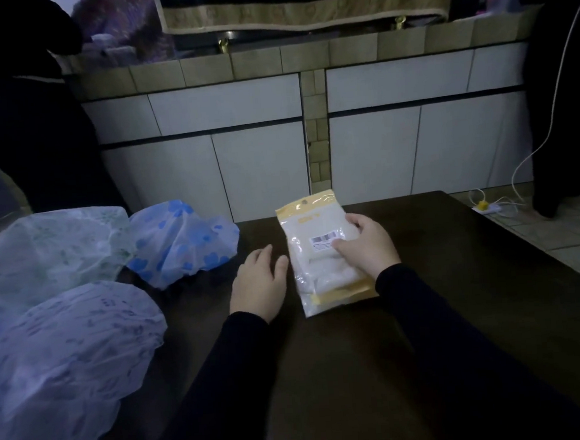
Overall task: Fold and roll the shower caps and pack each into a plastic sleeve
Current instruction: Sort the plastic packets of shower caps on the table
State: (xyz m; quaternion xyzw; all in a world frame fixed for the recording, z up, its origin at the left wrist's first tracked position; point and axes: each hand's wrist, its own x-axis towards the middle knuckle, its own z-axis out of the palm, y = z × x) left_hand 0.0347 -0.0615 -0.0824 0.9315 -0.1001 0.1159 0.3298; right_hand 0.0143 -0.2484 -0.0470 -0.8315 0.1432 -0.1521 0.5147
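A clear plastic sleeve (313,252) with a yellow header and a barcode label lies on the dark table (440,278), holding white rolled material. My right hand (366,245) grips its right side, thumb over the label. My left hand (257,280) rests flat and open on the table just left of the sleeve. Three loose shower caps lie at the left: one with blue flowers (183,241), one with a green print (50,250), and a large one with a lilac print (64,356) nearest me.
Beyond the table's far edge stands a tiled counter (270,63) with white panels. At the right, past the table's edge, are floor tiles, a white cable with a yellow plug (483,204) and a dark hanging cloth (561,97).
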